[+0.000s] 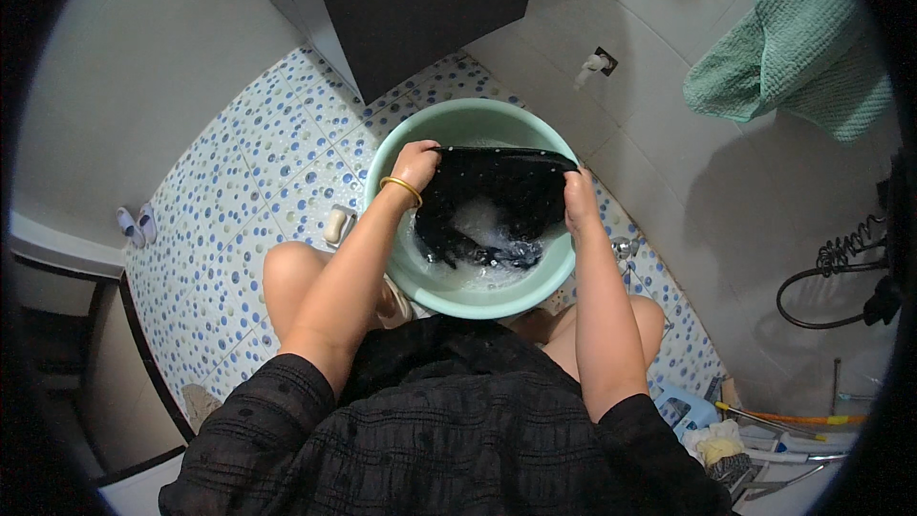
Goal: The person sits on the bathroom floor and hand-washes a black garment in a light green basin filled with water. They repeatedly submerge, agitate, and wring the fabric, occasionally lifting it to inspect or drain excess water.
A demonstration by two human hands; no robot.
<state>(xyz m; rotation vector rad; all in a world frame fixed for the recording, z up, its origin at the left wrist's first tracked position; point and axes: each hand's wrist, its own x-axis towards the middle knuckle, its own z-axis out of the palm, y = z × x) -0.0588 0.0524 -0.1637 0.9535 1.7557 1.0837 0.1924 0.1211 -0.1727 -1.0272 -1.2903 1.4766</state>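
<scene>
A black cloth garment (492, 186) is stretched between my two hands over a round mint-green basin (470, 304). My left hand (418, 167), with a gold bangle at its wrist, grips the garment's upper left corner. The upper right corner is held in my right hand (578, 199), close to the basin's right rim. Foamy water (468, 277) shows in the basin, and the lower part of the cloth lies wet in it. Just left of the basin, a pale bar of soap (335, 225) rests on a small dish on the floor.
A dark cabinet (420, 10) stands beyond the basin. On the right wall hang a green towel (802, 48) and a coiled black cord (845, 258). A floor drain fitting (624, 247) lies right of the basin. Small slippers (137, 225) sit far left; a blue plastic container (686, 409) is near right.
</scene>
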